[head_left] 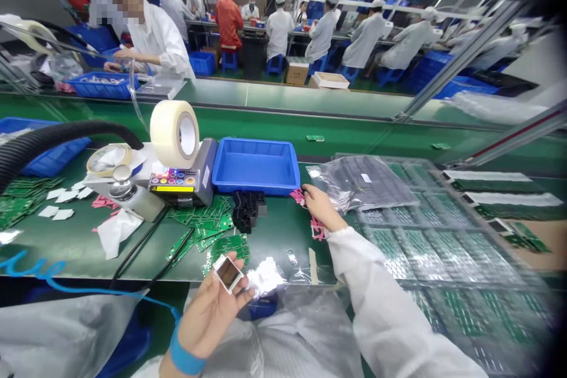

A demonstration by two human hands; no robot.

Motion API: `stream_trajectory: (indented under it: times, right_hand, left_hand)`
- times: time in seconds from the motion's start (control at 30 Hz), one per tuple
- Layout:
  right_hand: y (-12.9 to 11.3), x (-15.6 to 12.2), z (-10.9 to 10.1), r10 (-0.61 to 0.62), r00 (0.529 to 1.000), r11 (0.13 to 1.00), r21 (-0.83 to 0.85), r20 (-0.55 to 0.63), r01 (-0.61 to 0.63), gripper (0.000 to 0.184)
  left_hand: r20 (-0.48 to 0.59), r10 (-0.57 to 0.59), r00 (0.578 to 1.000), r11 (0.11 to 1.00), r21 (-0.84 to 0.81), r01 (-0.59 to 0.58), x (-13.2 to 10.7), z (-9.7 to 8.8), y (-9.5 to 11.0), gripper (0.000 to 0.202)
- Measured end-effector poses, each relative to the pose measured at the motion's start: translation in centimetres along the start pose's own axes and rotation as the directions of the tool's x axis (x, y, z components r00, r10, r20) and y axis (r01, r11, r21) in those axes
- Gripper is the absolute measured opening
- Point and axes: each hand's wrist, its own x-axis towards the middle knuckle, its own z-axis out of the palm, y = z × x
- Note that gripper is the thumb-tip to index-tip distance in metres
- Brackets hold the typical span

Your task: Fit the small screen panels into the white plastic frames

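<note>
Far left of bench: loose green circuit boards, then white pieces scattered beside them. Next, a metal-topped bottle by a crumpled white wipe; a tape roll stands on a grey control box.

Front, left of centre: left hand, palm up, blue wrist strap on. Fingers partly curled, supporting a small display module near the fingertips, dark face upward, just in front of a heap of bare green boards. Good practice, in my judgement: keep contact to the pale frame, thumb off the dark face, and hold it level, since a loose palm-up hold could let it slide.

Centre: black blocks in front of a blue plastic tray.

Right of the tray: right hand reaches forward, palm down, fingertips at small pink pieces; more pink pieces lie under and nearer the wrist. Fingers extended and slightly bent; cannot tell whether one is pinched. Pieces overlap, so a light fingertip pinch on a single edge should separate them best.

Far right: bagged dark sheets overlapping transparent blister trays of green boards; sleeve best kept off these.
</note>
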Motion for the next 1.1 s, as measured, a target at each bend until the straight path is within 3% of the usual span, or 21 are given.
stream_trajectory:
  times: [0.1, 0.27, 0.43, 0.63, 0.73, 0.83, 1.0, 1.1]
  right_hand:
    - [1.4, 2.0, 2.0, 0.069, 0.997, 0.994, -0.087, -0.020, -0.071, 0.030]
    - [1.1, 1.8, 3.7, 0.234, 0.960, 0.937, -0.229, -0.154, -0.265, 0.042]
    - [1.5, 2.2, 4.0, 0.398, 0.877, 0.841, -0.276, -0.269, -0.466, 0.049]
    - [3.2, 4.4, 3.4, 0.469, 0.816, 0.779, -0.278, -0.337, -0.562, 0.040]
    - [4.0, 4.9, 3.2, 0.458, 0.823, 0.794, -0.263, -0.336, -0.549, 0.038]
    - [4.9, 4.9, 3.0, 0.410, 0.863, 0.845, -0.234, -0.295, -0.481, 0.039]
    - [5.6, 4.9, 1.9, 0.216, 0.971, 0.966, -0.120, -0.099, -0.227, 0.031]
    - [5.3, 4.8, 1.3, 0.088, 0.996, 0.996, -0.012, -0.012, -0.089, 0.027]
  left_hand:
    - [-0.031, -0.016, 0.999, 1.000, -0.020, 0.016, -0.1, 0.0, -0.4, 0.026]
    - [-0.063, -0.048, 0.997, 0.998, -0.041, 0.046, -0.4, 0.0, -0.5, 0.026]
    - [-0.068, -0.062, 0.996, 0.997, -0.054, 0.059, -0.4, 0.3, -0.2, 0.026]
    - [-0.067, -0.054, 0.996, 0.996, -0.075, 0.049, -0.4, 0.4, -0.1, 0.026]
    - [-0.062, -0.053, 0.997, 0.995, -0.089, 0.047, -0.6, 0.3, -0.2, 0.026]
    - [-0.092, -0.054, 0.994, 0.994, -0.098, 0.045, -0.7, 0.2, -0.4, 0.026]
    - [-0.121, -0.066, 0.990, 0.993, -0.103, 0.053, -0.4, -0.1, -0.7, 0.031]
    - [-0.110, -0.065, 0.992, 0.993, -0.107, 0.053, -0.3, -0.2, -0.7, 0.031]
